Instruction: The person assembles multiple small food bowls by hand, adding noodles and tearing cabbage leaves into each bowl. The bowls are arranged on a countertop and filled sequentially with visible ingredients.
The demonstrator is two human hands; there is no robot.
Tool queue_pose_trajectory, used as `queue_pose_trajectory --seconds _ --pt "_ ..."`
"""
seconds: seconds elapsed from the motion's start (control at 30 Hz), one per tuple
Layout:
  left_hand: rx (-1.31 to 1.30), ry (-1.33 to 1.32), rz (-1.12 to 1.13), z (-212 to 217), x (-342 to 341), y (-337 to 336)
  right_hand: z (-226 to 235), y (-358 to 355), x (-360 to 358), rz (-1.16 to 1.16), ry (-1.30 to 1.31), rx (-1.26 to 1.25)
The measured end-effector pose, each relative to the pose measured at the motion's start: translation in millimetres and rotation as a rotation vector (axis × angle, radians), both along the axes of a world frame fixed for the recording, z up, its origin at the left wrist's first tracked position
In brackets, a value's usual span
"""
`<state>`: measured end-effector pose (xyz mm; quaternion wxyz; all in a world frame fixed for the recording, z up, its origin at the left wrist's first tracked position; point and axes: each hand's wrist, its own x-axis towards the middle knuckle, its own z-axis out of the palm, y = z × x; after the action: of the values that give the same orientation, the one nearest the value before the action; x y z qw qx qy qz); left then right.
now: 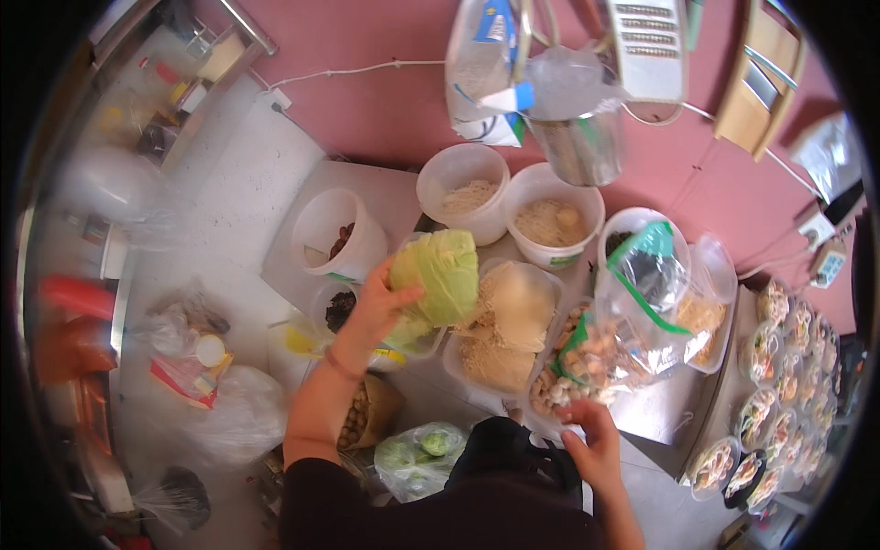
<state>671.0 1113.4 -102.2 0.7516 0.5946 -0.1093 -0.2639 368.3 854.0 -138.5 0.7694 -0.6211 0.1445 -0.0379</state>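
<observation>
Left hand (374,310) gripped a pale green cabbage (438,275); right hand (591,445) pinched the edge of a clear plastic bag (605,353).

I saw the cabbage, leafy and waxy w/ ribbed outer leaves, held above the white tubs near the counter's middle. Round white plastic buckets (463,188) behind it held pale shredded stuff; couldn't tell what exactly. The crinkled bag, green zip strip, lay over a tray of lumpy brown-white bits. Right fingers curled on its lower edge, grip partly hidden by the bag's folds. Small lidded salad bowls (775,390) at right were cut off by the lens rim & blurred. Metal grater (646,46) hung on the red wall.
</observation>
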Motion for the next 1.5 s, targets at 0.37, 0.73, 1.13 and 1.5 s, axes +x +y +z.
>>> queue_pose_trajectory --seconds 0.37,0.73,1.13,1.5 --pt "-0.069 0.077 -0.405 -11.2 -289.9 -190.8 -15.1 -61.8 -117.5 -0.21 -0.3 0.23" --pt "0.314 -1.093 -0.592 30.7 -424.3 -302.1 -40.0 -118.5 -290.4 -0.575 -0.269 0.029" --pt "0.271 -0.903 -0.863 15.0 -413.7 -351.7 -51.9 -139.9 -313.5 -0.692 -0.166 -0.146" --pt "0.256 -0.964 -0.887 15.5 -397.3 -363.5 -45.3 -145.9 -297.3 -0.643 -0.05 -0.363"
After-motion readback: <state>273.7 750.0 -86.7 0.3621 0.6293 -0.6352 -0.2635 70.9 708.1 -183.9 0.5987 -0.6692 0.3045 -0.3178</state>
